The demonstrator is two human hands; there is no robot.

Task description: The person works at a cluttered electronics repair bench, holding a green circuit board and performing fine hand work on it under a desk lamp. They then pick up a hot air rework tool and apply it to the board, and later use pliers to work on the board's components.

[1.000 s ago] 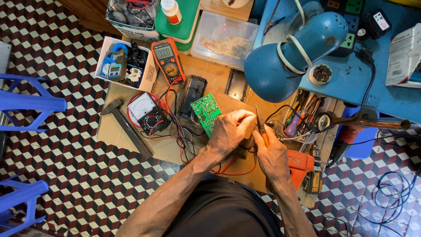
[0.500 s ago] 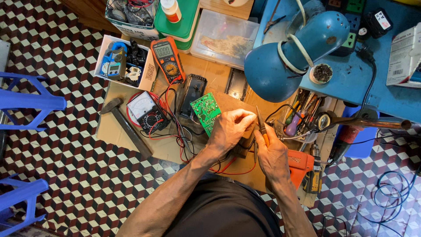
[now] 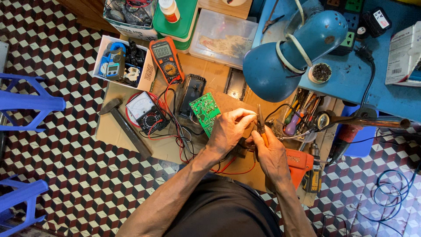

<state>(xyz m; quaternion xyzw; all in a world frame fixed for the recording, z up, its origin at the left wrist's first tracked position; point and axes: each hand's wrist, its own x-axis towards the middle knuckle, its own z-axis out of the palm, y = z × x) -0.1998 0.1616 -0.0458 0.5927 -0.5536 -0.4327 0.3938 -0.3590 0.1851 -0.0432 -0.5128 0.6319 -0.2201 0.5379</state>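
A low brown wooden table (image 3: 131, 145) on the checkered floor carries a big blue dome-shaped desk lamp (image 3: 289, 57), an orange digital multimeter (image 3: 165, 56) and a white-faced analog meter (image 3: 142, 112) with red and black leads. Just left of the hands lies a green rectangular circuit board (image 3: 205, 112). The left hand (image 3: 228, 131) pinches something too small to identify, while the right hand (image 3: 269, 153) has its fingers clenched around orange-handled pliers (image 3: 262, 127), tips pointing up, at the table's middle.

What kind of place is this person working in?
Most likely a small electronics repair bench. A green circuit board lies by the left hand, the right hand holds small pliers, and an orange digital multimeter and an analog meter sit among tangled test leads.
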